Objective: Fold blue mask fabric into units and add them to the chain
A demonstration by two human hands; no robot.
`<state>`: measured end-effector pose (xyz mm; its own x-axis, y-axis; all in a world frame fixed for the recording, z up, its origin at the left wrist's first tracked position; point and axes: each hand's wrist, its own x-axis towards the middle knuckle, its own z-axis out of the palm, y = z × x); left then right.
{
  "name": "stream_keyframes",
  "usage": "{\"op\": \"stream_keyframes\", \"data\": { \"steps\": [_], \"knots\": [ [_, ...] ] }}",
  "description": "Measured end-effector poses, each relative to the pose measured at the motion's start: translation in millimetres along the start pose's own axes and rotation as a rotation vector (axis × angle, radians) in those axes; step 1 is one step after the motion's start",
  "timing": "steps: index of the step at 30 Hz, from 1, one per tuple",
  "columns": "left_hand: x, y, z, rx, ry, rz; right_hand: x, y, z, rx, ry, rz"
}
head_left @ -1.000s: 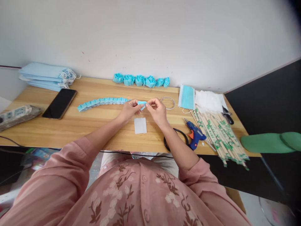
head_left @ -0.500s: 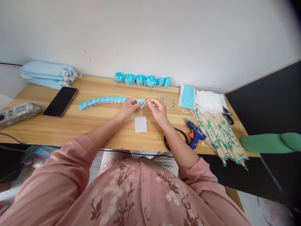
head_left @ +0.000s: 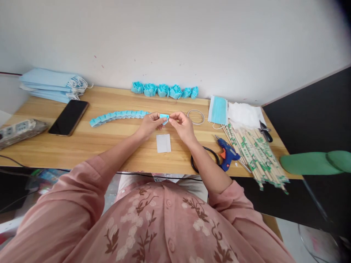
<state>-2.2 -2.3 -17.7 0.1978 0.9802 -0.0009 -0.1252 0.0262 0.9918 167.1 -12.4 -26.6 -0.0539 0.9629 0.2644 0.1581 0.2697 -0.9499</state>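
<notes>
A small folded piece of blue fabric is held above the table between both hands. My left hand pinches its left side. The fingertips of my right hand are closed on its right edge. Just below the hands lies a white square, flat on the wood. Left of my left hand, a curved row of overlapping folded blue pieces stretches across the table, its right end partly behind the hand. Several blue fabric flowers stand in a line near the wall.
Right of my hands lie a thin ring, a blue glue gun with a black cable, a face mask, wrapped chopsticks and a green bottle. Leftward are a phone, stacked masks and a power strip.
The right fingertips have come slightly in toward the blue piece and now press on its right edge. The whole view has shifted a little; the other things lie as before.
</notes>
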Motion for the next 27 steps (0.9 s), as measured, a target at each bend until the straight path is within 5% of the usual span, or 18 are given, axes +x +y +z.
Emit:
{"op": "stream_keyframes", "data": {
  "steps": [5,18,27],
  "knots": [
    [0.0,0.0,0.0,-0.003,-0.002,0.011,2.5,7.4,-0.5,0.092,-0.043,0.015],
    [4.1,-4.2,-6.1,0.012,-0.07,-0.023,3.3,-8.7,-15.9,-0.223,-0.122,-0.232],
    [4.9,-4.1,-6.5,0.009,-0.051,-0.048,1.7,-9.1,-11.5,-0.177,-0.147,-0.17]
  ]
}}
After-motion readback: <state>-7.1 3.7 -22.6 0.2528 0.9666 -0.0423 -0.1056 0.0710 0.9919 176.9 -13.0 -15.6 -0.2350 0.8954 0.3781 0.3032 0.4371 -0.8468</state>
